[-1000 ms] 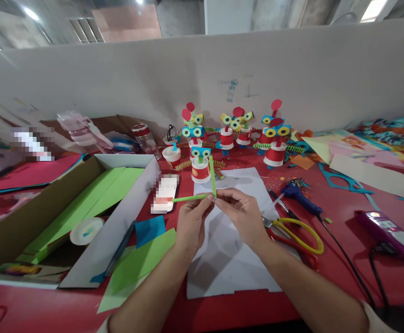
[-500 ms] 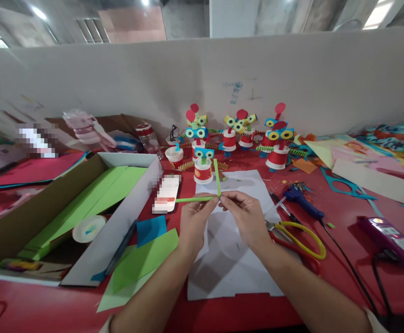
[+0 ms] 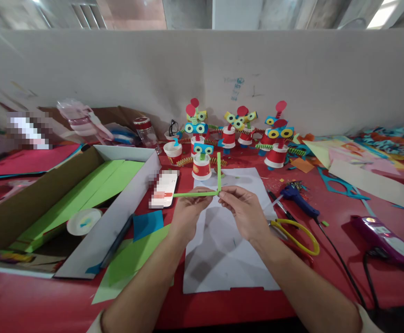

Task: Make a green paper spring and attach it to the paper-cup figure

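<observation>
Two narrow green paper strips (image 3: pixel 219 169) meet in an L, one pointing left and the other pointing away from me. My left hand (image 3: pixel 191 208) pinches the left-pointing strip close to the corner. At the corner itself, the fingertips of my right hand (image 3: pixel 239 206) are closed on the paper. Both hands are above a white sheet (image 3: pixel 222 259) on the red table. Just beyond them stands a red-and-white paper cup figure (image 3: pixel 202 167) with blue-and-white eyes and folded paper arms. The exact fold under my fingertips is hidden.
Scissors (image 3: pixel 299 236) with yellow and red handles lie at right, near a blue glue gun (image 3: pixel 299 201). A cardboard box (image 3: pixel 118 231) holding green paper stands at left, beside a phone (image 3: pixel 165 188). Several cup figures (image 3: pixel 278 155) line the low wall.
The view has shifted slightly. My hands still pinch the strips at the corner, with the far-pointing strip standing a little straighter than before.
</observation>
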